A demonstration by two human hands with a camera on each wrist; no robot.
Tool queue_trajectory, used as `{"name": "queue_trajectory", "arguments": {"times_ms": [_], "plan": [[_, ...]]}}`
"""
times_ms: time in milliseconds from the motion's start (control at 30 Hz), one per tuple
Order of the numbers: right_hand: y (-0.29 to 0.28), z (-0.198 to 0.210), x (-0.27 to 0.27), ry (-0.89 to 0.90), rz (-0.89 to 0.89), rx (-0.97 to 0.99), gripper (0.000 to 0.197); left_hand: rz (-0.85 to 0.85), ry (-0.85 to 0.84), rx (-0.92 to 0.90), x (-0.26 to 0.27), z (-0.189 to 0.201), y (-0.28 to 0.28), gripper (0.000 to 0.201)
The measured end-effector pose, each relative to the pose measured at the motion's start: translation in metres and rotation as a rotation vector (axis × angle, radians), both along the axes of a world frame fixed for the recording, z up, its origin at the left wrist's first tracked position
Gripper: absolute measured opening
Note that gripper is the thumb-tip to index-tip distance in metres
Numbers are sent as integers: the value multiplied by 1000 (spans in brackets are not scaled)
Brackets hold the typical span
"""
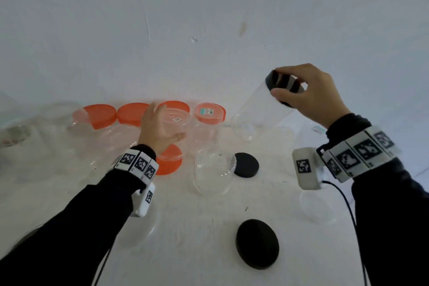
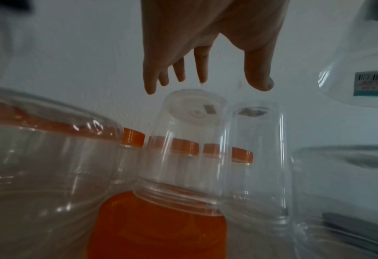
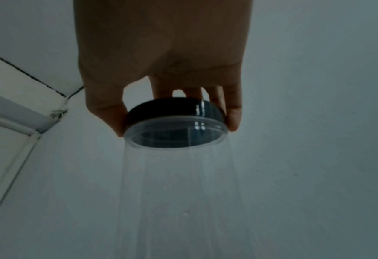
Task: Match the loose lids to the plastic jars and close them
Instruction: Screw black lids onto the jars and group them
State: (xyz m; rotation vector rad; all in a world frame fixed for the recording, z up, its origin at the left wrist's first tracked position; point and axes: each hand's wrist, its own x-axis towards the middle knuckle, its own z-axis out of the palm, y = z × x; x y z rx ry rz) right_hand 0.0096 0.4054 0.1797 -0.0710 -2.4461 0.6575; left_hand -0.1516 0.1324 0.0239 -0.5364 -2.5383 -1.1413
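My right hand (image 1: 282,86) grips a black lid (image 1: 272,80) that sits on the mouth of a tall clear jar (image 1: 257,118). The jar is tilted, with its base down near the table. The right wrist view shows my fingers and thumb curled round the black lid (image 3: 174,113), the jar (image 3: 179,184) hanging below it. My left hand (image 1: 167,121) is open, its straight fingers (image 2: 150,87) spread just above an upside-down clear jar (image 2: 190,140). That jar's mouth stands on an orange lid (image 2: 159,227) (image 1: 169,162).
Several orange-lidded jars (image 1: 132,112) line the back by the white wall. Two loose black lids (image 1: 246,165) (image 1: 256,242) lie on the white table. A lidless clear jar (image 1: 213,174) lies in the middle, another (image 1: 318,206) under my right wrist, and more clear jars (image 1: 76,141) stand left.
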Motion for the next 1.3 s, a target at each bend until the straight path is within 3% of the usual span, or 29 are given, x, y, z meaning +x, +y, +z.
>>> {"name": "queue_trajectory", "arguments": {"times_ms": [100, 367, 767, 1300], "plan": [[9, -21, -17, -55, -14, 23, 45, 17, -82, 39, 1, -2, 3, 91], [26, -67, -66, -180, -40, 29, 48, 70, -81, 44, -2, -4, 1, 84], [30, -96, -126, -259, 25, 79, 46, 50, -88, 111, 2, -3, -1, 81], [23, -110, -158, -278, 104, 203, 56, 60, -84, 144, 4, -6, -6, 83]]}}
